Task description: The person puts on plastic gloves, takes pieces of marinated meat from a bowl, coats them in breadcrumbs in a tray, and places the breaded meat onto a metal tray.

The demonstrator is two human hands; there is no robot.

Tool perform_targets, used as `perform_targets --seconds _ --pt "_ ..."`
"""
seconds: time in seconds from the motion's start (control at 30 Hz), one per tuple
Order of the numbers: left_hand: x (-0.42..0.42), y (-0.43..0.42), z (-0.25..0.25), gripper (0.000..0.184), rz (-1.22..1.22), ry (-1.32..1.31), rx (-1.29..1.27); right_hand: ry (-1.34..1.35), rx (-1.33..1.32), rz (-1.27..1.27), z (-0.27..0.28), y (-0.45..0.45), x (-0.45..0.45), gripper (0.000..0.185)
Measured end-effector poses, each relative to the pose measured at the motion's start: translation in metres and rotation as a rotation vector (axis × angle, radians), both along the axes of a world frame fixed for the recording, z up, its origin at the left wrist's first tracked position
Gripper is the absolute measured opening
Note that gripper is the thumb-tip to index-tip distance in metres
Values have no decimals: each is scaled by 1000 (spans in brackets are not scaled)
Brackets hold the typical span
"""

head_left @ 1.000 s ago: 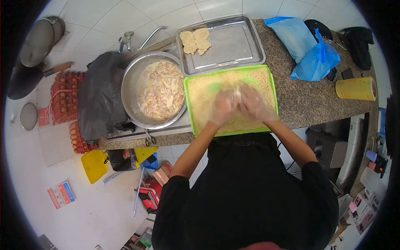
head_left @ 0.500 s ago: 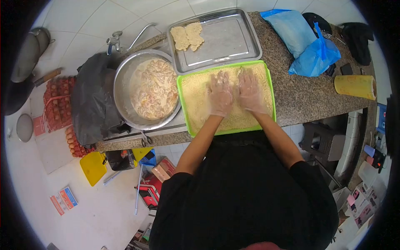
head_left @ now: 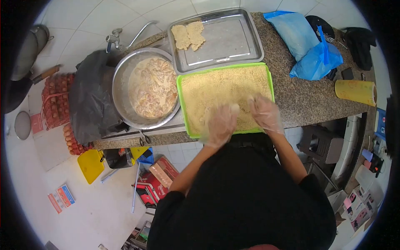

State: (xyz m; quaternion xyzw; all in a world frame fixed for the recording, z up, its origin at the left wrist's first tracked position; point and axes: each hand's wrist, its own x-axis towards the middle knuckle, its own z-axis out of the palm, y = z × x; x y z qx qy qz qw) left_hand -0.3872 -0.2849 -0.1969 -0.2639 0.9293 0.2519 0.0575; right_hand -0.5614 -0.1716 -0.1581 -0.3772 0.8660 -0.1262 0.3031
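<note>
Pale crumbs [head_left: 221,83] fill a green-rimmed tray [head_left: 181,100] in front of me. Over the near left part of the crumbs is my left hand [head_left: 223,121], in a clear plastic glove and blurred by motion. My right hand [head_left: 265,111], gloved too, is over the right side with its fingers curled. What either hand holds, if anything, cannot be made out. Two crumb-coated flat pieces [head_left: 188,36] lie at the left of a metal tray [head_left: 233,43] behind. To the left, a steel bowl [head_left: 118,83] holds wet, creamy pieces of meat [head_left: 153,89].
Blue plastic bags [head_left: 312,62] and a yellow roll [head_left: 355,91] are on the granite counter at right. A tap [head_left: 114,38] is behind the bowl. Left of it are a black bag [head_left: 89,100] and egg trays [head_left: 58,100]. Scissors [head_left: 144,138] hang at the counter's edge.
Both hands were pressed flat on the crumbs half a second ago. They have since drawn back towards me and moved slightly apart, and the right fingers have curled.
</note>
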Motion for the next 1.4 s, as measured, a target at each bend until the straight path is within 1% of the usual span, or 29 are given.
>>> perform_targets --seconds 0.03,0.07,0.13,0.17,0.2,0.23,0.27,0.3,0.37,0.4,0.43,0.47,0.5,0.53,0.57,0.6,0.63,0.7,0.77,0.87,0.93,1.0,1.03,1.1,1.13,1.23,1.3,1.37,1.4 --pt "5 3 9 52 -13 -151 101 -71 266 31 8 5 0 45" --pt "2 3 16 52 -83 -405 208 -92 251 -61 1 12 4 42" --pt "7 9 3 55 -214 -558 224 -137 221 -242 -40 27 21 38" --pt "15 16 -31 56 -267 -450 128 -128 201 -177 -78 33 23 39" --pt "19 19 -51 57 -170 -354 183 -122 182 -111 -128 40 24 39" --pt "23 23 -71 58 -81 -251 238 -225 57 -152 -146 43 26 39" --pt "18 19 -83 58 156 -148 435 -333 -64 -187 -164 46 27 40" --pt "9 15 -82 58 392 -40 631 -548 -292 -323 -166 48 30 39" --pt "4 16 -76 62 527 199 731 -766 -545 -512 -171 50 23 38" --pt "-3 11 -58 63 542 240 759 -763 -573 -564 -175 45 7 37" --pt "-10 6 -39 64 556 281 787 -645 -552 -509 -161 40 4 37" --pt "-18 -7 -4 65 518 239 798 -524 -528 -460 -147 35 0 37" --pt "-23 -13 3 65 429 172 663 -286 -454 -302 -85 22 2 38" --pt "-27 -19 10 66 344 110 524 -100 -438 -156 -70 10 7 40" --pt "-31 -20 -1 66 207 20 240 102 -425 -28 -56 -1 11 42" --pt "-36 -21 -13 66 69 -69 -42 255 -470 88 -74 -13 13 46" --pt "-39 -22 -28 66 63 -33 -166 404 -507 205 -90 -20 14 49" --pt "-48 -31 -59 65 50 37 -413 435 -460 205 -112 -39 2 54" --pt "-58 -48 -81 65 116 72 -356 431 -423 189 -123 -57 -11 59" --pt "-62 -45 -79 65 144 69 -294 409 -385 133 -129 -60 -15 61" --pt "-57 -37 -76 65 145 61 -274 443 -392 81 -115 -58 5 62" --pt "-51 -29 -79 65 141 64 -265 410 -351 57 -96 -62 4 62" --pt "-45 -25 -74 66 119 28 -242 357 -288 41 -95 -54 12 62" --pt "-51 -31 -62 69 83 20 -235 395 -338 37 -90 -53 12 61" --pt "-51 -30 -66 70 91 -6 -222 420 -371 42 -93 -55 8 61" --pt "-70 -43 -73 70 103 -56 -244 462 -474 41 -107 -64 -5 57" --pt "-73 -45 -66 70 65 -128 -266 492 -506 25 -119 -67 -9 56" --pt "-43 -24 -70 71 79 -42 -238 529 -524 54 -125 -59 -4 56" --pt "-59 -37 -81 72 98 50 -257 542 -525 60 -124 -71 -17 56"
